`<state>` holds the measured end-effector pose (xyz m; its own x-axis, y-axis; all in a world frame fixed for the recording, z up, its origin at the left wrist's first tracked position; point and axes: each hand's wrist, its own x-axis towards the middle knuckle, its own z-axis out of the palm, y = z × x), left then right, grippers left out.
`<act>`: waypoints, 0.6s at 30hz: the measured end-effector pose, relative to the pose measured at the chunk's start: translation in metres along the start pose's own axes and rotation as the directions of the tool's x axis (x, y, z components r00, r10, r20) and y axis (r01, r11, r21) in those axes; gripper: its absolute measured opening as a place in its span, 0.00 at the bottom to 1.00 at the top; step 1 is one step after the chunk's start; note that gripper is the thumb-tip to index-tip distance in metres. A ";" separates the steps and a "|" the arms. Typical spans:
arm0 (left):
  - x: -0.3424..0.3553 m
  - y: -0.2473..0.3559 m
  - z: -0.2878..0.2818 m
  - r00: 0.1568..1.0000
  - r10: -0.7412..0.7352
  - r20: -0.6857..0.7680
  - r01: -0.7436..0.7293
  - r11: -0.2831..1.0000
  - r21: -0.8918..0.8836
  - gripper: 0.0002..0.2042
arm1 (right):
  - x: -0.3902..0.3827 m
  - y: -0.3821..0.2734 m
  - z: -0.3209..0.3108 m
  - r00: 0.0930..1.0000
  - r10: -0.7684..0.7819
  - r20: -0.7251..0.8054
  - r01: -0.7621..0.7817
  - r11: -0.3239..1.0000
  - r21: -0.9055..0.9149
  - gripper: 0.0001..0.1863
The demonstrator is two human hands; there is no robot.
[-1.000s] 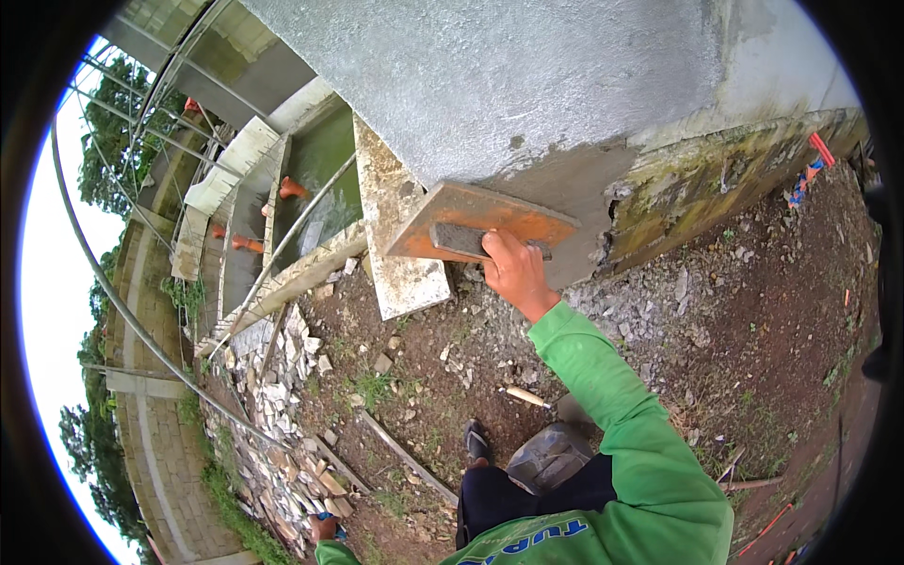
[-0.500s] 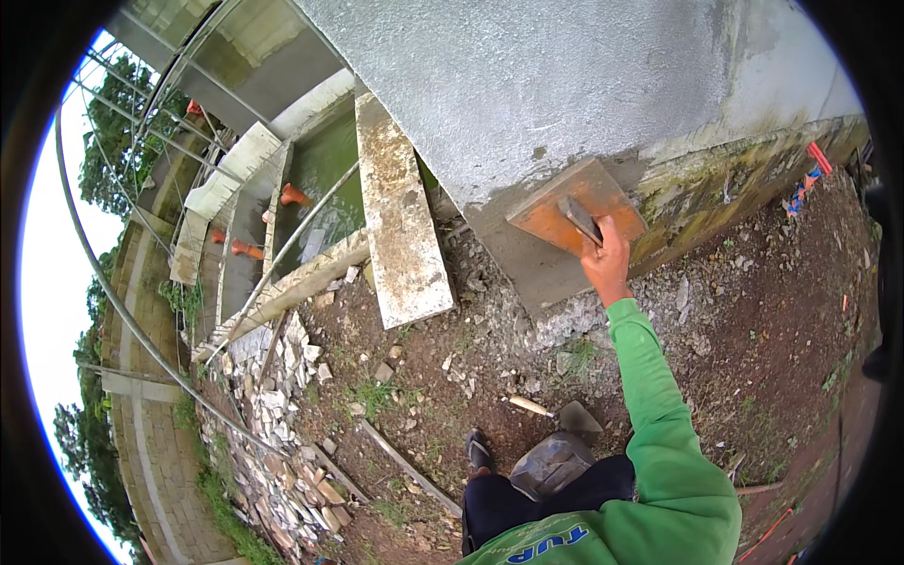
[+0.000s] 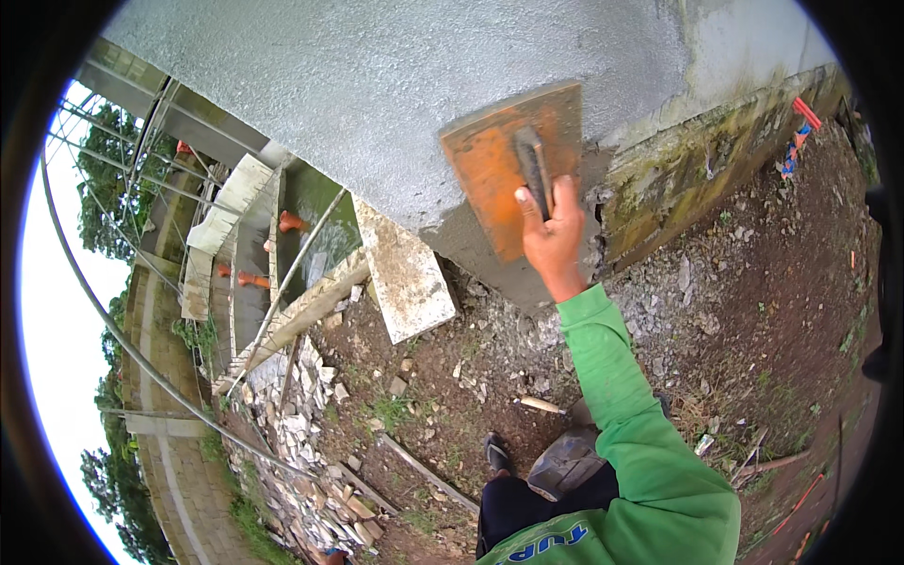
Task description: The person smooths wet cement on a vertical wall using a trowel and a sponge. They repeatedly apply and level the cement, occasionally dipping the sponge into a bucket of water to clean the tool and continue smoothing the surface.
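Right hand curls round the handle of a plastering float, leaving its face to the wall; left hand barely shows, grip unclear

An orange float blocks my remote view of the wall behind; the right hand masks the lower end of its handle, a sleeve overlaps a trowel, and the bottom edge crops the left hand beyond reading.
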<state>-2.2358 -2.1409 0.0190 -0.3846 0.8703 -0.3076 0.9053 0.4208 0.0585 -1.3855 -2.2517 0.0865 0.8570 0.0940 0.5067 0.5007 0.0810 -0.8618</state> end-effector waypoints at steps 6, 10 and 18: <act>0.002 0.042 -0.001 0.999 0.038 0.021 -0.039 0.999 0.010 0.29 | -0.018 0.109 -0.043 0.999 0.029 -0.014 -0.030 0.998 -0.049 0.12; 0.000 0.055 -0.012 0.999 0.046 0.010 -0.046 0.999 0.030 0.30 | 0.034 0.040 -0.031 0.990 0.066 -0.126 -0.041 0.981 0.191 0.12; 0.000 0.077 -0.025 0.998 0.063 0.012 -0.064 0.997 0.053 0.31 | 0.022 0.085 -0.044 0.982 0.187 -0.001 -0.178 0.937 0.301 0.13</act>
<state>-2.1708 -2.1018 0.0475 -0.3243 0.8922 -0.3144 0.9363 0.3500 0.0276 -1.3190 -2.2862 0.0235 0.9355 0.1062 0.3368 0.2800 0.3582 -0.8907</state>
